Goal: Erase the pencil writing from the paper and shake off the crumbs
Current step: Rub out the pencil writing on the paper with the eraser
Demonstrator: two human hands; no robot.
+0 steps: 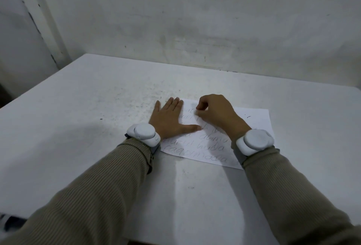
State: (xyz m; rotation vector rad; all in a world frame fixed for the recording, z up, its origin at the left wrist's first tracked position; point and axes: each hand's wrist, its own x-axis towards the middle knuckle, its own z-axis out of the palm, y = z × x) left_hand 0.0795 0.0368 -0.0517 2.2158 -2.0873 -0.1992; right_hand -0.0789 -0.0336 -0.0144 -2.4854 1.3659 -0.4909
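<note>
Two hands (168, 120) (215, 115), one paper (256, 125), one table (78, 131)

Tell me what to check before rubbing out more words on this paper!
1. Paper lies flat on the table: ok.
2. Left hand presses flat on the paper's left side: ok.
3. Eraser pinched in the right hand: cannot tell, the curled fingers hide it.
4. Right hand is over the paper's top lines: ok.
5. All writing rubbed out: not ok, the lower lines show plainly.
6. Crumbs on the paper: cannot tell.
</note>
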